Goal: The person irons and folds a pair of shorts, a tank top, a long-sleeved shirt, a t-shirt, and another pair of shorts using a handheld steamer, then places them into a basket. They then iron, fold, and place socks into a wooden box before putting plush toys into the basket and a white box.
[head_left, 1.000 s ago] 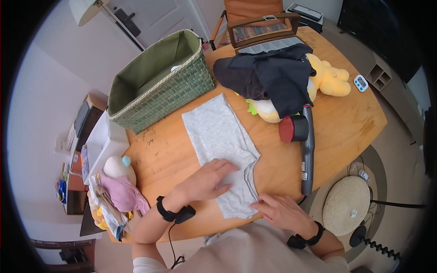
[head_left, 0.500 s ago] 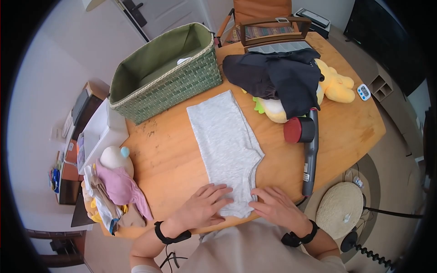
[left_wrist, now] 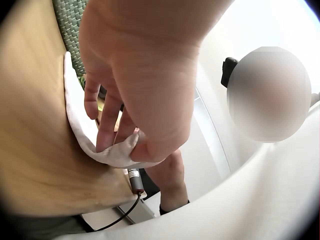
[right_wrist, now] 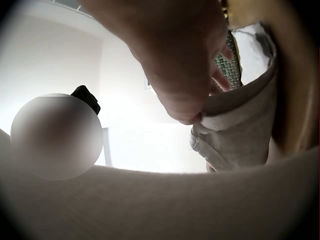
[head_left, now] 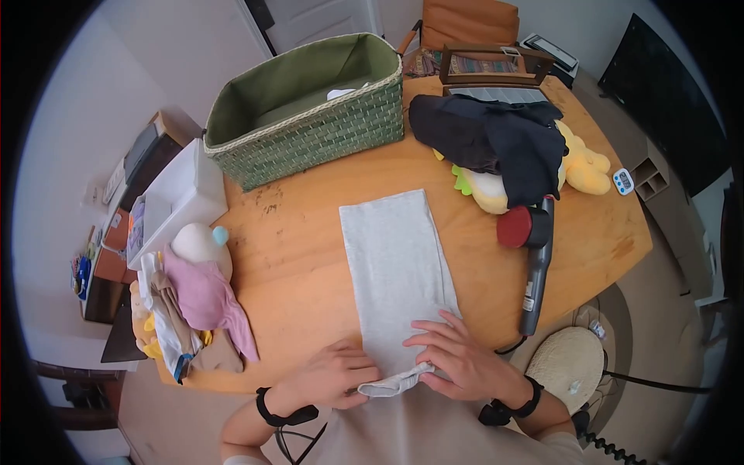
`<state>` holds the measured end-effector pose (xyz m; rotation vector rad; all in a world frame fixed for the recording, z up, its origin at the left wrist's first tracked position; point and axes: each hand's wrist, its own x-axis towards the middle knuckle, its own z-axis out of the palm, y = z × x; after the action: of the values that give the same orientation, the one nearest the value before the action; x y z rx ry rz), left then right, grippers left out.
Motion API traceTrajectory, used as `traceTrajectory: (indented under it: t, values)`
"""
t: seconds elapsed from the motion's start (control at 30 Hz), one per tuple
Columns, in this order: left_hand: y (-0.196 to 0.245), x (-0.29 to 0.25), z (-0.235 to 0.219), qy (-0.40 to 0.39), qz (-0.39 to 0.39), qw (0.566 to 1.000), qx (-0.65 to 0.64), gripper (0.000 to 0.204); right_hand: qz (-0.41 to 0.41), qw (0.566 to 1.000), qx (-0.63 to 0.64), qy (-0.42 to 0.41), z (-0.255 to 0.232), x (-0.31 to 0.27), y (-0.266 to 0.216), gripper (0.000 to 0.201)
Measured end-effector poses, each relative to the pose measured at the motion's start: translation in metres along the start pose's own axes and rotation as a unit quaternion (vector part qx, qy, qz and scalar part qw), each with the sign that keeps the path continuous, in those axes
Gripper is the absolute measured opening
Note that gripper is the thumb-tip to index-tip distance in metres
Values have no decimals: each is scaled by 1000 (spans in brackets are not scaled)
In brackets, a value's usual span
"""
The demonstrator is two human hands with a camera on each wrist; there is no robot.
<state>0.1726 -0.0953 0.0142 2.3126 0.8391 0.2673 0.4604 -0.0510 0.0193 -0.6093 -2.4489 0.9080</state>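
Observation:
A light grey cloth (head_left: pixel 399 271) lies lengthwise on the table, its near end raised and turned up at the table's front edge. My left hand (head_left: pixel 337 376) pinches the left corner of that end; in the left wrist view the thumb and fingers of the left hand (left_wrist: pixel 145 95) hold the cloth (left_wrist: pixel 112 155). The right corner is pinched by my right hand (head_left: pixel 461 360), whose other fingers spread over the cloth. In the right wrist view the right hand (right_wrist: pixel 185 65) is at the upper edge of the hanging cloth (right_wrist: pixel 240 125).
A green woven basket (head_left: pixel 318 136) stands at the back left, near a white box (head_left: pixel 182 198). Plush toys with clothes (head_left: pixel 198 298) sit at the left. Dark clothing (head_left: pixel 496 139) covers a yellow plush (head_left: pixel 585 163); a grey handheld device (head_left: pixel 536 271) lies at the right.
Both hands have taken hold of the cloth's near end and lifted it toward the body. The cloth's near part is now turned up, and the head view has shifted.

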Motion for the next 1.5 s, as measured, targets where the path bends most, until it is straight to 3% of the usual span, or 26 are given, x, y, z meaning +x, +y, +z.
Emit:
traceTrajectory:
  t: [0.1, 0.17, 0.27, 0.47, 0.6, 0.67, 0.7, 0.77, 0.8, 0.87, 0.9, 0.97, 1.07, 1.1, 1.17, 1.2, 1.27, 1.3, 1.37, 1.5]
  values:
    - [-1, -6, 5, 17, 9, 1000, -23, 25, 60, 996, 7, -60, -2, -5, -3, 43]
    - [-2, -8, 6, -15, -2, 1000, -12, 26, 124, 985, -34, -117, 5, -13, 4, 58]
    - [-2, -7, 12, 18, 4, 1000, -25, 23, 113, 975, -85, -172, 6, -15, 7, 72]
    - [-3, -4, 14, 23, -8, 995, -96, 27, 153, 966, -153, -139, 16, -19, 2, 80]
    - [-9, -3, 11, 73, 28, 979, -189, 23, 139, 977, -139, -77, 33, -24, 7, 67]
    - [-10, -5, 14, 94, -35, 949, -299, 20, 100, 984, -141, -33, 38, -28, 14, 46]
    - [-11, -6, 15, 93, -35, 949, -301, 20, 101, 984, -141, -34, 39, -29, 16, 46]
    - [-14, -7, 16, 65, -103, 875, -469, 16, 81, 990, -111, 21, 40, -25, 18, 29]
    - [-19, -7, 20, 65, -103, 874, -470, 16, 81, 990, -111, 21, 42, -24, 20, 29]
    - [-26, -6, 26, 98, -146, 778, -604, 20, 110, 990, -64, 57, 45, -23, 23, 24]
    - [-26, -5, 29, 97, -146, 777, -604, 20, 111, 990, -64, 57, 44, -22, 23, 24]
    - [-21, 3, 26, 178, -313, 649, -670, 29, 128, 988, -46, 69, 42, -18, 25, 19]
    - [-29, 5, 28, 167, -331, 628, -685, 39, 135, 986, -75, 65, 43, -12, 23, 16]
    - [-31, 5, 34, 167, -331, 628, -685, 39, 135, 986, -74, 65, 43, -9, 22, 16]
    - [-28, 6, 39, 169, -234, 798, -529, 41, 218, 975, -18, 42, 42, -3, 16, 33]
    - [-28, 2, 37, 170, -235, 798, -529, 41, 218, 975, -18, 41, 39, -1, 13, 33]
    - [-11, 4, 11, 23, -332, 861, -385, 31, 221, 975, 22, -1, 34, 3, 9, 63]
    - [-11, 5, 13, 23, -332, 861, -386, 31, 222, 975, 23, -2, 34, 5, 10, 63]
    - [-13, 7, 19, 104, -222, 879, -408, 18, 150, 985, -67, -50, 35, 9, 12, 88]
    - [-22, 8, 26, 116, -179, 892, -398, 22, 110, 989, -87, -44, 38, 14, 9, 97]
